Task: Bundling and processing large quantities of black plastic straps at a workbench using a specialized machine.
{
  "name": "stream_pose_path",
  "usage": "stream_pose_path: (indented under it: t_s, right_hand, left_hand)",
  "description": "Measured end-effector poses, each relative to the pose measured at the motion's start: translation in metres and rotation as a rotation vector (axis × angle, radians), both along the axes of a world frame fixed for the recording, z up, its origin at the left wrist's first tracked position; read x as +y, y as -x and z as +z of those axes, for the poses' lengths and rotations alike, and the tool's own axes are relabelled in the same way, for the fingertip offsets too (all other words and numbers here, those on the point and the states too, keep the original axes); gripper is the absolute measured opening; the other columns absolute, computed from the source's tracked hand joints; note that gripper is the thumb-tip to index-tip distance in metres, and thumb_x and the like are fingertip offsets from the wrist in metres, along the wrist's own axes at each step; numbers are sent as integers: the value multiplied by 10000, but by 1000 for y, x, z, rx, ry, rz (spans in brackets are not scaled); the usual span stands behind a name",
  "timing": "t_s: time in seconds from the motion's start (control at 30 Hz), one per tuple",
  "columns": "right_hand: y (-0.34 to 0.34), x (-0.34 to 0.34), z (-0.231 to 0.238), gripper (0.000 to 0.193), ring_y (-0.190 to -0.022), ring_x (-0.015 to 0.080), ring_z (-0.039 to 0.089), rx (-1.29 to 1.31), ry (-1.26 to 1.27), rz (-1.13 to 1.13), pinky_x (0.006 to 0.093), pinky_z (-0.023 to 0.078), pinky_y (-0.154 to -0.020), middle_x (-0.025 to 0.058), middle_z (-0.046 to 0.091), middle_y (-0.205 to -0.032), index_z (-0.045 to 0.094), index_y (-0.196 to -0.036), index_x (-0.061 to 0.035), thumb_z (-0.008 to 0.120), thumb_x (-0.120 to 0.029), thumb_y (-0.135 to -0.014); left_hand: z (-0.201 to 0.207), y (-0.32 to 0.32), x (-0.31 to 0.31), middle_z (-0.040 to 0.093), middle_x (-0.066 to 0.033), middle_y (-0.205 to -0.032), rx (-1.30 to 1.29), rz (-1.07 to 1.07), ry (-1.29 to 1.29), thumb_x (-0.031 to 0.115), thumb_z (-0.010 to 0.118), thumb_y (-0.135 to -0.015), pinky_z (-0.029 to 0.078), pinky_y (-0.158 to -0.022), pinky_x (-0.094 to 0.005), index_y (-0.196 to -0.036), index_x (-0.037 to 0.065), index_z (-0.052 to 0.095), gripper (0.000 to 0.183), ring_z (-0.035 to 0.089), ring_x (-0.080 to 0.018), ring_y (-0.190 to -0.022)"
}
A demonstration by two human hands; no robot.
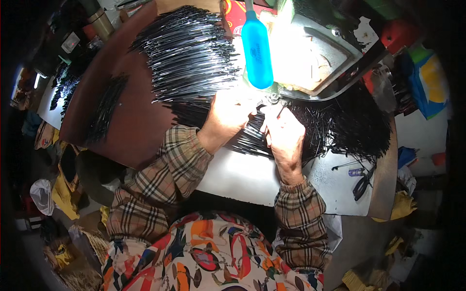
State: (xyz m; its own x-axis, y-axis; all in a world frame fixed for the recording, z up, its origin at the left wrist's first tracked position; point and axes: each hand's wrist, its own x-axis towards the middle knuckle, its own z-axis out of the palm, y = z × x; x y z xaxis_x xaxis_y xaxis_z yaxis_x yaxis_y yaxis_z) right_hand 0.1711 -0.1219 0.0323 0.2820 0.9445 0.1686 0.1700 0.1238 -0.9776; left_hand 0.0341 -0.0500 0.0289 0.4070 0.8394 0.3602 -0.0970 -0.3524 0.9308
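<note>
Hands, two (clamped? cannot tell), are near black strands and one blue object.

Slender black rods show a glossy finish, the brown board a smooth, low sheen, and the white work surface a soft glare. The blue piece resembles smooth plastic; the angular frame, polished metal. Checked sleeves and the patterned garment are matt cloth.
</note>
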Motion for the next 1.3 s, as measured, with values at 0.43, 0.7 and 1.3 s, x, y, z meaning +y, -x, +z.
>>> stream_pose_path:
  t_s: [0.43,0.7,1.3]
  right_hand:
    - [-6,0,-11,170,-549,33,496,94,34,-2,200,396,-488,3,567,-624,615,-895,22,553,-133,-926]
    - [-5,1,-12,148,-544,28,495,156,32,1,191,392,-481,0,562,-618,612,-875,24,569,-112,-915]
    - [-23,15,-28,123,-464,22,425,326,-149,91,155,334,-377,33,544,-673,591,-911,48,588,-70,-874]
  left_hand:
    - [-3,0,-10,579,-24,-782,-295,-209,580,105,583,-908,307,-435,-163,-1053,-22,592,193,459,-42,-554]
    - [-8,0,-8,600,-38,-796,-279,-231,476,102,589,-908,313,-427,-164,-1065,-32,602,207,478,-46,-559]
    - [2,-28,-2,580,-48,-611,-70,-4,393,27,547,-851,419,-457,-235,-859,-38,624,101,519,-82,-521]
